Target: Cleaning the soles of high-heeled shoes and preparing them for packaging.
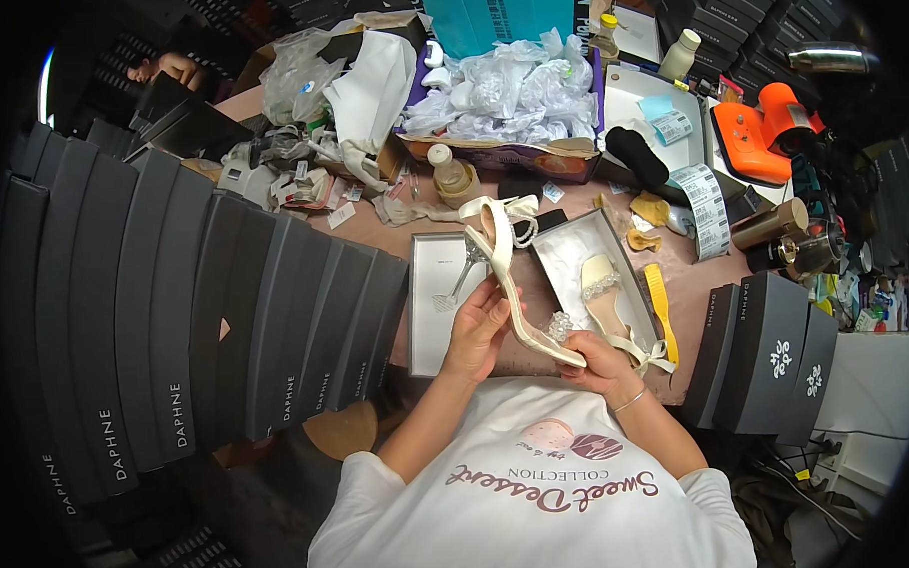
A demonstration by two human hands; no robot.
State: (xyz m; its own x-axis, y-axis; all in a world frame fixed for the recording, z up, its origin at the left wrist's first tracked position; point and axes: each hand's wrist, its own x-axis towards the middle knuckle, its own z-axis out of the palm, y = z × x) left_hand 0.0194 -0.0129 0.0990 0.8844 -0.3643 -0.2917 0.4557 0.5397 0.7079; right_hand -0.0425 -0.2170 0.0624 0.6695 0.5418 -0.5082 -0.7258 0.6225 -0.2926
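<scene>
A white high-heeled sandal (504, 254) with a clear heel and beaded trim is held up on its side between my hands. My left hand (479, 330) is closed round its arch, below the heel. My right hand (604, 365) grips the toe end, next to the beaded toe strap. Behind my right hand, the matching sandal (603, 297) lies on white paper in an open shoe box (625, 240), its bow hanging over the near edge. To the left, partly behind the held sandal, is a white-lined box lid (434, 330).
Dark shoe boxes (215, 312) stand in a long row at left, with more boxes (767, 358) at right. A yellow brush (660, 307) lies beside the open box. Farther back are a glass bottle (453, 176), a carton of plastic bags (560, 152) and an orange device (750, 143).
</scene>
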